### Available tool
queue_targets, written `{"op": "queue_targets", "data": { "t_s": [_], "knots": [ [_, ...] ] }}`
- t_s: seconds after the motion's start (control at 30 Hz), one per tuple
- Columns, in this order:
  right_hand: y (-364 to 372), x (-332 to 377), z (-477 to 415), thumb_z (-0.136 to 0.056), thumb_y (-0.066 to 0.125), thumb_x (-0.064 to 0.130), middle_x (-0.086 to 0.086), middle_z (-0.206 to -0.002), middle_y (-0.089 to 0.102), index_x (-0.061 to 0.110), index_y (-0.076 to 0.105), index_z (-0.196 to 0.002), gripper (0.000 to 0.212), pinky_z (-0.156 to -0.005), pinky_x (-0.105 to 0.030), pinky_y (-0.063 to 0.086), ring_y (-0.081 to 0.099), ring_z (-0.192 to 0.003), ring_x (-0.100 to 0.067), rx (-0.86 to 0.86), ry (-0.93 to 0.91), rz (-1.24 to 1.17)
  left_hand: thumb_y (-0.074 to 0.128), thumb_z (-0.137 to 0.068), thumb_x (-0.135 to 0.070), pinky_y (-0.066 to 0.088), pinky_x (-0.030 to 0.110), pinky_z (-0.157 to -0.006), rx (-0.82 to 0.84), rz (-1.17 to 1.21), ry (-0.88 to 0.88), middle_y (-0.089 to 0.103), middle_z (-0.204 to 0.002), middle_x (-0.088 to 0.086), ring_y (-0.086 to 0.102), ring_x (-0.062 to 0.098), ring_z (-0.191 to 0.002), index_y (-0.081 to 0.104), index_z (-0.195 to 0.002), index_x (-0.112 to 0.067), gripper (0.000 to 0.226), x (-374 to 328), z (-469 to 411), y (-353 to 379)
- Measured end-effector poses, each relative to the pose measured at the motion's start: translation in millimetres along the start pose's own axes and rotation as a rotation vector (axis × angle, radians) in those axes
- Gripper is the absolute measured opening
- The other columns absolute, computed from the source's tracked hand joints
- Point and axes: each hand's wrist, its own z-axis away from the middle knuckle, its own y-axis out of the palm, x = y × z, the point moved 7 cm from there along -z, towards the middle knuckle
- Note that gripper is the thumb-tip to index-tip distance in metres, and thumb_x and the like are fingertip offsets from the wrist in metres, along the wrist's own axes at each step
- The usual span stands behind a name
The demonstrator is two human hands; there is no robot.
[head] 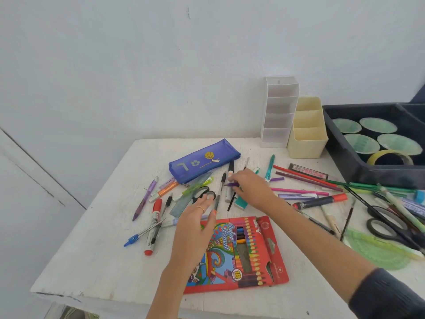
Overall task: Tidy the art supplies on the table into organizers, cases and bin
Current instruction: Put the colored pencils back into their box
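Note:
Pens, markers and pencils lie scattered over the white table. My right hand reaches into the middle of the pile and pinches a short purple pencil near its fingertips. With straight fingers, my left hand hovers over a dark pen and the left edge of the red colour pencil box. A blue pencil case lies behind the pile. A white organizer and a cream organizer stand at the back.
A dark bin at the right holds green discs and a tape roll. Black scissors, a green protractor and more pens crowd the right edge. A red marker and small scissors lie left of the hands.

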Motion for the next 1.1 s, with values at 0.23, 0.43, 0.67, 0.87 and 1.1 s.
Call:
{"op": "queue_targets", "data": {
  "t_s": [0.23, 0.43, 0.67, 0.87, 1.1],
  "knots": [
    [-36.1, 19.0, 22.8, -0.092, 0.057, 0.014, -0.004, -0.095, 0.067, 0.009, 0.068, -0.108, 0.020, -0.077, -0.031, 0.045, 0.049, -0.096, -0.022, -0.298, -0.223, -0.154, 0.049, -0.096, -0.029, 0.029, 0.021, -0.105, -0.002, -0.002, -0.031, 0.045, -0.140, -0.014, 0.033, -0.005, -0.126, 0.045, -0.137, -0.030, 0.040, 6.8, -4.1, 4.3],
    [-113.8, 8.2, 67.7, -0.091, 0.058, 0.008, 0.005, -0.086, 0.065, 0.015, 0.058, -0.120, 0.030, -0.074, -0.009, 0.044, 0.058, -0.076, -0.001, -0.621, -0.027, -0.580, 0.047, -0.096, -0.028, 0.033, 0.031, -0.111, 0.026, 0.003, 0.000, 0.044, -0.142, -0.012, 0.037, 0.004, -0.132, 0.045, -0.137, -0.028, 0.041, -1.5, -2.1, 14.1],
    [-116.8, -53.3, 133.8, -0.089, 0.062, 0.013, 0.004, -0.081, 0.069, 0.024, 0.053, -0.120, 0.034, -0.067, -0.011, 0.050, 0.065, -0.073, -0.002, -0.767, 0.456, -0.847, 0.048, -0.096, -0.022, 0.027, 0.020, -0.109, 0.055, 0.017, 0.064, 0.049, -0.138, -0.008, 0.039, 0.003, -0.129, 0.049, -0.134, -0.025, 0.038, -10.4, 20.9, 17.0],
    [-62.6, -82.3, 179.9, -0.089, 0.060, 0.008, -0.004, -0.084, 0.070, 0.019, 0.054, -0.117, 0.031, -0.076, -0.027, 0.056, 0.068, -0.075, -0.012, -0.719, 0.739, -1.084, 0.045, -0.097, -0.027, 0.031, 0.030, -0.111, 0.075, -0.054, 0.036, 0.044, -0.143, -0.008, 0.035, 0.007, -0.133, 0.046, -0.137, -0.025, 0.040, 5.9, 41.3, 18.4],
    [-9.3, -54.3, 202.7, -0.078, 0.072, 0.005, -0.012, -0.084, 0.070, 0.010, 0.058, -0.096, 0.023, -0.076, -0.030, 0.054, 0.071, -0.073, -0.020, -0.570, 0.721, -1.276, 0.043, -0.099, -0.025, 0.018, 0.041, -0.117, 0.136, -0.023, 0.021, 0.026, -0.153, -0.006, 0.012, 0.009, -0.143, 0.042, -0.140, -0.024, 0.041, 14.1, 52.4, 26.4]
  ]
}}
